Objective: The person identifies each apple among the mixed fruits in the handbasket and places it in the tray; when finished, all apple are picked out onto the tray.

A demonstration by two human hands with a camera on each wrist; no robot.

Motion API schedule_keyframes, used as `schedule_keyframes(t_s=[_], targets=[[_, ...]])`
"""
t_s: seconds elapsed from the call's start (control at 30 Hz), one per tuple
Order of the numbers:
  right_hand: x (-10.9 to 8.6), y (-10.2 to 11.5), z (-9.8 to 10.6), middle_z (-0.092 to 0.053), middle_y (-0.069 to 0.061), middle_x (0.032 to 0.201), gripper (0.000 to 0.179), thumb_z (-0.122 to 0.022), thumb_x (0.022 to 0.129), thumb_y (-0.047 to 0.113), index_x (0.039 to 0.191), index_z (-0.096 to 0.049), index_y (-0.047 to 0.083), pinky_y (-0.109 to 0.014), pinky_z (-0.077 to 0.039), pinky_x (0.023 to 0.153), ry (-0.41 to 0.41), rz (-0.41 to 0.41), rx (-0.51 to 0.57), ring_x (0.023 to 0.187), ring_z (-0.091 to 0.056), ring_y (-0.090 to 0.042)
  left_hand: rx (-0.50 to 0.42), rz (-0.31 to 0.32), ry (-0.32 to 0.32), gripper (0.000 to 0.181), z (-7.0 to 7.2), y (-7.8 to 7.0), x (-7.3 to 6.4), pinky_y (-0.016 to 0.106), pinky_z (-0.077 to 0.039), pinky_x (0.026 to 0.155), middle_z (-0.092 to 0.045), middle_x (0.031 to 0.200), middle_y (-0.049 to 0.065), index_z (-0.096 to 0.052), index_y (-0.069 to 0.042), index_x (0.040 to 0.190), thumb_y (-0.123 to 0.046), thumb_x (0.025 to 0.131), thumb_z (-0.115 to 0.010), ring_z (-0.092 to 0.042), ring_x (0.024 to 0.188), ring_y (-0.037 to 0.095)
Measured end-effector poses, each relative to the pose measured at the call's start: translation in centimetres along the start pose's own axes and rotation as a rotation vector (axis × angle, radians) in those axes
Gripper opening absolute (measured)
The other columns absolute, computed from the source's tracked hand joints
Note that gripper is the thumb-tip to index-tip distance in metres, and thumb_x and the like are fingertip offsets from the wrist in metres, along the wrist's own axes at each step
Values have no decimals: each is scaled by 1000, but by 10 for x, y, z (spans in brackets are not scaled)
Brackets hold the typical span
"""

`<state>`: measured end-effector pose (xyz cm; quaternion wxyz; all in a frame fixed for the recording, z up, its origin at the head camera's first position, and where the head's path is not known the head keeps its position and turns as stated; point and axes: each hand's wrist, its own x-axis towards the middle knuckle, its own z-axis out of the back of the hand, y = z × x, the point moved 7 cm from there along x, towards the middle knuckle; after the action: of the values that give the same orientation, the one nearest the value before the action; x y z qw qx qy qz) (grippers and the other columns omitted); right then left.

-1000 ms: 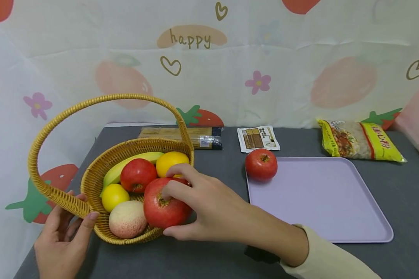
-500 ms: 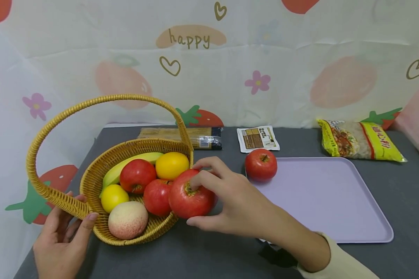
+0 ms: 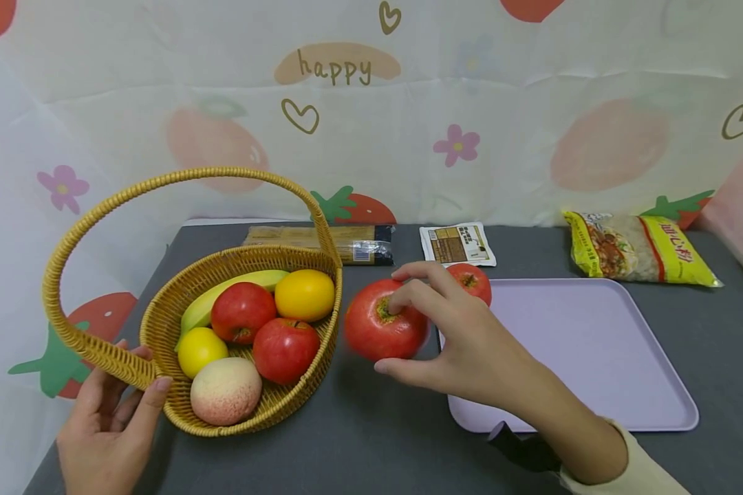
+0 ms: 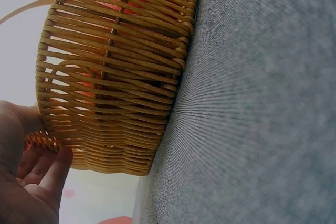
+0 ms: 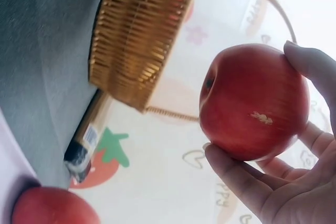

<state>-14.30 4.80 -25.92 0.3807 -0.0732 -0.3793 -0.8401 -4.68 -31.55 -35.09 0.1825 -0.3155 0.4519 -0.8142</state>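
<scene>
My right hand pinches a red apple by thumb and fingers, held above the table between the basket and the tray. In the right wrist view the apple shows a dark hollow on one side. The wicker basket stands at left, holding a banana, two red apples, an orange-yellow fruit, a small yellow fruit and a peach. My left hand grips the basket at the handle's near base. Another red apple, partly hidden, sits at the tray's far left corner.
A lilac tray lies at right. Along the back are a noodle pack, a small white packet and a yellow bag. A printed cloth hangs behind the table.
The right hand has carried the apple from the basket's near right side towards the tray, uncovering an apple inside the basket. The left hand has stayed on the basket.
</scene>
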Motion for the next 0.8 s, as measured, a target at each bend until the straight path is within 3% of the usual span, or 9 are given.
schedule_keyframes(t_s=[0.27,0.6,0.8], targets=[[-8,-15,17,-50,3,133,48,-93,72,27,109,-62,21,-34,-59,85,-58,-29,-29,119,-51,-15,-36,-1,4,61,0,-1,0,10,-51,79,-65,120,2,-56,-10,142,6,86,-76,-63,108,8],[-21,-41,37,-49,1,135,51,-94,72,21,113,-62,20,-38,-60,82,-107,-103,-63,115,-55,-16,-8,26,5,61,0,1,0,9,-50,80,-64,121,4,-55,-11,143,2,87,-76,-62,109,8],[-28,-57,51,-50,-4,132,51,-93,72,18,111,-61,14,-44,-60,80,-140,-155,-99,113,-55,-22,-9,10,3,61,-1,0,0,9,-50,80,-64,121,4,-55,-10,143,3,86,-76,-62,108,7]])
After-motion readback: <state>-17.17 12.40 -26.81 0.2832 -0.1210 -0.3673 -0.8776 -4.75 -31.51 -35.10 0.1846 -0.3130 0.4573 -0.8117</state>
